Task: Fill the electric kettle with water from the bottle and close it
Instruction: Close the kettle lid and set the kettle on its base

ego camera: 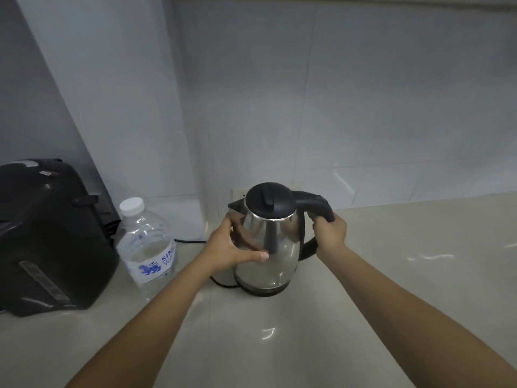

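Observation:
A steel electric kettle [275, 247] with a black lid [269, 201] stands on its base on the beige counter, lid down. My left hand [228, 247] wraps the kettle's steel body on its left side, thumb across the front. My right hand [330, 231] grips the black handle [314, 204] on the right. A clear plastic water bottle [145, 246] with a white cap [132, 205] and a blue-printed label stands upright to the left of the kettle, untouched.
A black appliance [47, 239] fills the counter's left side, just behind the bottle. The kettle's black cord [193, 242] runs along the counter toward a wall socket [237, 194] behind the kettle. White tiled walls close the back. Bare counter [391, 275] lies to the right and front.

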